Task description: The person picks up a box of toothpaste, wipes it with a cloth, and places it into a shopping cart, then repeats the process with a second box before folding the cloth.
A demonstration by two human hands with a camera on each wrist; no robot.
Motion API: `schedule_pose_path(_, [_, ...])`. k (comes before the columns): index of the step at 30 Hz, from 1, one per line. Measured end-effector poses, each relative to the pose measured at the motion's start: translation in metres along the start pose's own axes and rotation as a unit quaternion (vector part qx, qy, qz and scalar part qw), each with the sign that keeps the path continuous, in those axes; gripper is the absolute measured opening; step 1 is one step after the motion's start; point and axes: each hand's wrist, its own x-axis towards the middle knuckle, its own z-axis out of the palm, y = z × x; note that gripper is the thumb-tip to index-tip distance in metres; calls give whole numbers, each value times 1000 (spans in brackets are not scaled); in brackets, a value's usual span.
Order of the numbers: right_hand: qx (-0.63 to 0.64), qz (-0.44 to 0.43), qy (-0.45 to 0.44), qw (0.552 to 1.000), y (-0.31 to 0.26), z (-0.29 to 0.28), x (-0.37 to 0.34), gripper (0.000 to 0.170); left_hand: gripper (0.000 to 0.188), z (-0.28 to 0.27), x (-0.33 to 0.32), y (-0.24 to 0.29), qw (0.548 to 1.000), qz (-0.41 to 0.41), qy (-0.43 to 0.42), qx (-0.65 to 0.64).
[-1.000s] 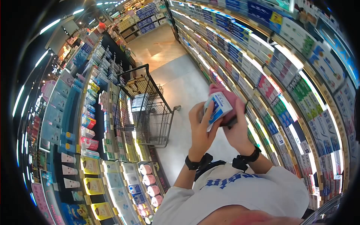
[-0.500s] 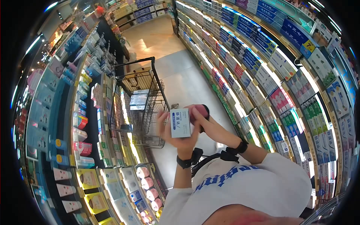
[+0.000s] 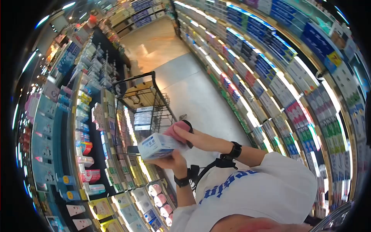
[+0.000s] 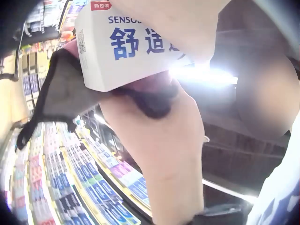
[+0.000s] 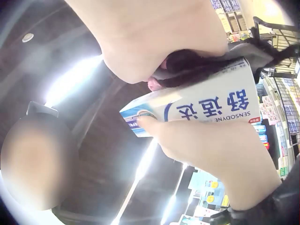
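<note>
A white and blue Sensodyne box (image 3: pixel 154 145) lies in my left hand (image 3: pixel 172 160), which grips it from below in the head view. Close beside it, my right hand (image 3: pixel 199 139) holds a pink item with a dark edge (image 3: pixel 178 131). In the left wrist view the box (image 4: pixel 126 51) shows its printed face, with my right hand (image 4: pixel 164 136) behind and below it. The right wrist view has the box (image 5: pixel 211 98) upside down, my left hand (image 5: pixel 211 150) along one side and my right hand (image 5: pixel 154 33) on the other with dark fabric between.
A black wire shopping cart (image 3: pixel 154 100) stands in the aisle, with stacked white boxes (image 3: pixel 143 118) in it. Packed shelves (image 3: pixel 262 81) line the right side, and lower shelves of bottles and packets (image 3: pixel 91 176) run along the left. Grey floor (image 3: pixel 208 100) extends between them.
Both hands have moved left and toward the cart with the box and the pink item. The box has been turned, and its printed side now faces differently.
</note>
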Motion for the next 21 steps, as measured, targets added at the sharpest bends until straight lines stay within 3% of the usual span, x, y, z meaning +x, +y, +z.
schedule_pose_path(2, [-18,40,-20,999,4,-26,21,55,100,9,21,-18,984,40,-26,169])
schedule_pose_path(4, [109,-15,-19,994,-28,-47,33,56,98,52,49,-20,989,23,-28,140])
schedule_pose_path(5, [160,-31,0,987,-22,-61,45,57,90,61,60,-28,968,85,-70,225])
schedule_pose_path(7, [256,-54,8,965,-31,-91,58,58,84,96,79,-32,952,157,-122,232])
schedule_pose_path(9, [266,-109,-16,958,-48,-119,71,57,79,129,86,-36,936,204,-144,248])
schedule_pose_path(11, [294,-151,-67,942,-61,-142,87,56,80,153,91,-40,941,200,-132,239])
schedule_pose_path(14, [253,7,-110,961,-46,-168,118,53,80,171,104,-54,940,226,-110,231])
schedule_pose_path(15, [166,-20,-146,975,-20,-173,136,50,80,171,108,-56,937,235,-117,232])
schedule_pose_path(18, [222,51,-221,948,-5,-168,162,45,80,175,123,-68,920,268,-139,251])
schedule_pose_path(21, [167,84,-210,960,-9,-162,187,44,77,164,130,-90,925,261,-152,230])
